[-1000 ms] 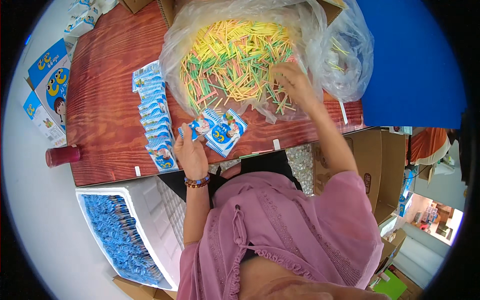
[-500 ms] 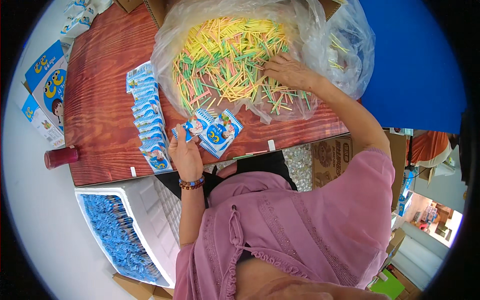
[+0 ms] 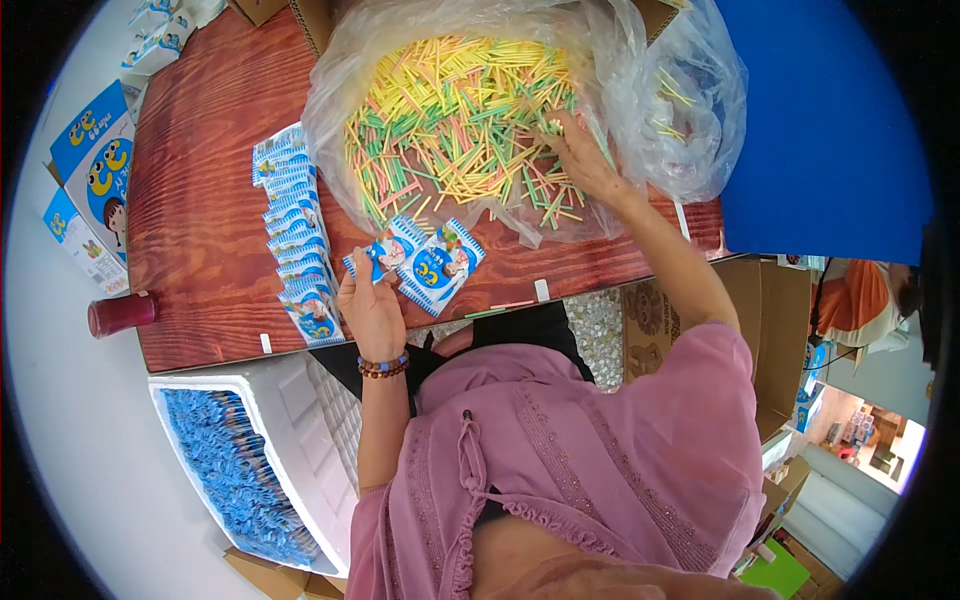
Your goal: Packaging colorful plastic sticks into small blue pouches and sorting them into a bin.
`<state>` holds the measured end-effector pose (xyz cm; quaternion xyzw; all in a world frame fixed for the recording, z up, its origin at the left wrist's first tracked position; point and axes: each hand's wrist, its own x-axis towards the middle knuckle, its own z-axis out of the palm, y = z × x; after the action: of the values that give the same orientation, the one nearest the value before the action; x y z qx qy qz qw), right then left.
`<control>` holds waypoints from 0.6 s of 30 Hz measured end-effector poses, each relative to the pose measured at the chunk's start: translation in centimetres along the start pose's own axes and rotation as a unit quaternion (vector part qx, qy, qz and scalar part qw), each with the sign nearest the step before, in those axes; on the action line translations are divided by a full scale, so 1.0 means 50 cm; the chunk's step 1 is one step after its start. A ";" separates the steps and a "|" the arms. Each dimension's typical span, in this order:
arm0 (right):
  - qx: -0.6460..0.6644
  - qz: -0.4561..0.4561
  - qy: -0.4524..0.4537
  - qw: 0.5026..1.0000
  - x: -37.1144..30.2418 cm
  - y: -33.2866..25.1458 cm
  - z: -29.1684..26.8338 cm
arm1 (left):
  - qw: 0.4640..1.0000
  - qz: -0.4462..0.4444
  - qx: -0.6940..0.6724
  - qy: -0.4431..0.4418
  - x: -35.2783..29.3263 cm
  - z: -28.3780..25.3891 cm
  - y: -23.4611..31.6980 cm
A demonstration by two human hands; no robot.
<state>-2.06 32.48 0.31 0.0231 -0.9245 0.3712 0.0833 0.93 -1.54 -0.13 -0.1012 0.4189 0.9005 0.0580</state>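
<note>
From my remote seat I log the following. The left hand (image 3: 372,312) grips a small printed packet (image 3: 381,256), fingers closed on its lower edge, with a second packet (image 3: 440,266) fanned just beside it at three o'clock. The right hand (image 3: 583,160) lies in the heap of thin sticks (image 3: 450,120), fingers spread and curled down among them; I cannot tell whether any stick is pinched yet. I judge the step in hand to be drawing sticks from the heap for the held packet. The next move calls for a clean pinch that separates a few sticks without dragging the clear plastic bag (image 3: 660,120).

Materials: the sticks are slender, straight, yellow, green and pink. The bag is crinkled, glossy film. The packets are flat, blue-and-white, glossy. A row of like packets (image 3: 295,240) overlaps at nine o'clock of the left hand on the reddish wood-grain table (image 3: 200,200).
</note>
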 end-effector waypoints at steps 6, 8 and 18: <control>0.394 0.081 0.101 0.910 -0.005 -0.022 0.062 | 1.000 -0.005 -0.002 -0.010 -0.007 0.015 0.007; 0.434 0.095 0.104 0.890 -0.013 -0.035 0.077 | 1.000 -0.003 0.008 -0.013 -0.007 0.014 0.008; 0.156 0.020 0.071 0.985 -0.025 -0.034 0.095 | 1.000 -0.008 0.004 0.000 -0.007 0.021 -0.004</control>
<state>-1.31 27.94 -2.12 -0.0093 -0.8471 0.5134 0.1369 1.19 -0.62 0.45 -0.1048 0.4213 0.8984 0.0655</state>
